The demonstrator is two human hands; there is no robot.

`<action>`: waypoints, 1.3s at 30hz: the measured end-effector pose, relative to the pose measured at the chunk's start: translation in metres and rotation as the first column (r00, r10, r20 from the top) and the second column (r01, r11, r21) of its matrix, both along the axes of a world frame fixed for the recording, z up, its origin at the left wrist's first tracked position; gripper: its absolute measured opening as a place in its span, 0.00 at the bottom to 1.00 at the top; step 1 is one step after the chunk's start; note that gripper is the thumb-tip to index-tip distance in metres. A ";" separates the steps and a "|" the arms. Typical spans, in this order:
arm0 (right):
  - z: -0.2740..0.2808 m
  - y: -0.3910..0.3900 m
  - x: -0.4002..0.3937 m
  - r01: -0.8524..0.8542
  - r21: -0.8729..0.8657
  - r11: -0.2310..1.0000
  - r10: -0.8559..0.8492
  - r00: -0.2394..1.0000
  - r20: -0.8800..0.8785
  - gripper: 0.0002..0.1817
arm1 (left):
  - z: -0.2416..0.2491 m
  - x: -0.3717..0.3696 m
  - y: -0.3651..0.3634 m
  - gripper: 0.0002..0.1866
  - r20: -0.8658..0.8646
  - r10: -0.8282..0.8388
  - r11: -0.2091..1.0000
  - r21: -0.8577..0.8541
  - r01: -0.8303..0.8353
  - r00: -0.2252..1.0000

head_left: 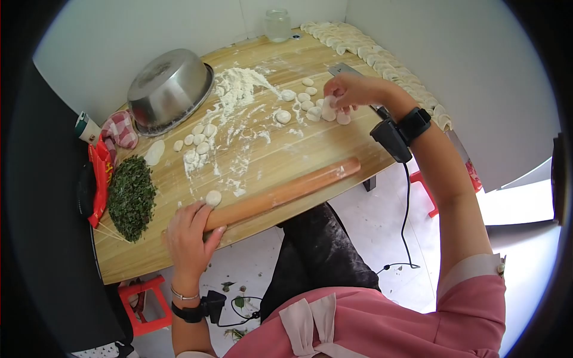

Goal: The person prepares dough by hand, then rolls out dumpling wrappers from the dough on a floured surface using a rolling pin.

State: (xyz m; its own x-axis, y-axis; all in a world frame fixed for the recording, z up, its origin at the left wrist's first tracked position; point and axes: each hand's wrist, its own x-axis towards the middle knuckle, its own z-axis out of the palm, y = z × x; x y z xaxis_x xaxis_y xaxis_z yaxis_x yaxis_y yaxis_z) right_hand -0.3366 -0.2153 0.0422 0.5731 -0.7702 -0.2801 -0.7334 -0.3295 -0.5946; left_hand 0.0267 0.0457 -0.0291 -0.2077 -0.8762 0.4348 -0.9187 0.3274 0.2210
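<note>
My left hand (pixel 192 237) grips the left end of a long wooden rolling pin (pixel 283 192), which lies slantwise along the near edge of the table. A small round dough piece (pixel 213 198) sits just beyond my left fingertips. Over at the right, my right hand (pixel 357 91) pinches a thin round dough wrapper (pixel 329 109) between thumb and fingers. Right below and beside it are other flattened rounds and several small dough discs (pixel 306 105). Behind the right hand lies a cleaver (pixel 345 70), partly hidden by it.
Flour (pixel 239 83) is heaped and smeared across the wooden table (pixel 322 146). An upturned metal bowl (pixel 167 89) stands at back left, with chopped greens (pixel 131 197) nearer. Rows of dumplings (pixel 388 62) line the right edge; a glass jar (pixel 277 25) stands at the back.
</note>
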 end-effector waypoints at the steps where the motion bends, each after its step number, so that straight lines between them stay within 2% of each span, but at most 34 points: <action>1: -0.001 -0.003 -0.003 0.000 0.000 1.000 0.000 1.000 0.002 0.10 | 0.001 -0.001 -0.006 0.22 0.002 0.000 1.000 0.000 0.000 1.000; 7: -0.015 -0.014 0.000 0.080 -0.024 0.997 -0.079 0.996 0.041 0.11 | 0.002 0.001 -0.041 0.22 0.098 -0.048 0.999 -0.009 0.049 0.994; 9: -0.023 -0.017 0.005 -0.026 -0.092 0.995 0.040 0.986 0.159 0.12 | 0.002 0.004 -0.042 0.20 0.072 -0.031 0.998 0.060 0.026 0.997; 10: -0.026 -0.017 0.008 -0.021 -0.093 0.995 0.037 0.985 0.167 0.12 | 0.002 0.004 -0.040 0.20 0.080 -0.034 0.998 0.060 0.030 0.996; 12: -0.034 -0.011 0.015 -0.137 -0.308 0.941 0.138 0.990 -0.018 0.12 | 0.000 0.005 -0.031 0.19 0.078 -0.045 0.999 0.032 0.043 0.996; 13: -0.038 -0.006 0.018 -0.133 -0.310 0.941 0.136 0.991 -0.013 0.12 | 0.000 0.006 -0.027 0.19 0.083 -0.048 0.999 0.031 0.045 0.995; 15: -0.048 0.003 0.026 -0.197 -0.570 0.798 0.126 0.979 -0.162 0.11 | -0.001 0.008 -0.020 0.20 0.091 -0.063 0.998 0.021 0.061 0.994; 19: -0.055 0.009 0.035 -0.146 -0.612 0.778 0.089 0.989 -0.122 0.09 | 0.000 0.007 -0.007 0.20 0.078 -0.010 0.999 0.041 0.007 0.997; 21: -0.054 0.013 0.037 -0.113 -0.608 0.786 0.087 0.994 -0.072 0.09 | -0.003 0.007 -0.004 0.20 0.084 -0.013 1.000 -0.026 0.016 0.996; 23: -0.049 0.017 0.034 -0.080 -0.603 0.794 0.077 0.997 -0.031 0.09 | -0.005 0.009 -0.002 0.20 0.070 -0.012 1.000 -0.022 0.014 0.997; 25: -0.036 0.023 0.027 0.018 -0.399 0.917 0.002 0.999 0.049 0.09 | -0.007 0.009 -0.002 0.20 0.043 -0.017 1.000 -0.020 0.018 0.999; 29: -0.045 0.021 0.006 -0.007 -0.438 0.899 0.039 0.997 0.064 0.12 | -0.008 0.009 -0.002 0.20 0.019 -0.014 0.999 -0.048 0.015 1.000; 31: -0.050 0.020 0.006 0.135 -0.435 0.890 -0.052 0.979 0.197 0.11 | -0.008 0.007 -0.001 0.20 0.018 -0.008 0.998 -0.055 0.009 1.000; 32: -0.058 0.018 0.008 0.134 -0.436 0.890 -0.053 0.980 0.193 0.11 | -0.007 0.006 -0.001 0.20 0.025 -0.001 0.999 -0.052 0.003 1.000; 34: -0.069 0.014 0.016 0.021 -0.684 0.729 0.075 0.991 0.110 0.08 | -0.006 0.006 -0.001 0.20 0.035 0.008 0.999 -0.054 -0.006 0.999; 35: -0.073 0.011 0.020 0.019 -0.687 0.727 0.078 0.991 0.111 0.08 | -0.006 0.005 -0.001 0.20 0.034 0.006 0.998 -0.065 -0.004 0.999; 37: -0.064 0.015 0.035 0.018 -0.615 0.788 -0.068 0.996 -0.057 0.09 | -0.006 0.007 0.000 0.20 0.034 0.008 0.997 -0.079 -0.005 0.999; 38: -0.057 0.016 0.037 0.013 -0.617 0.787 -0.063 0.996 -0.058 0.09 | -0.007 0.008 0.000 0.20 0.028 -0.001 0.996 -0.086 0.004 1.000; 39: -0.053 0.015 0.037 -0.002 -0.548 0.837 -0.036 0.998 -0.058 0.08 | -0.008 0.008 0.000 0.20 0.019 -0.009 0.996 -0.093 0.011 1.000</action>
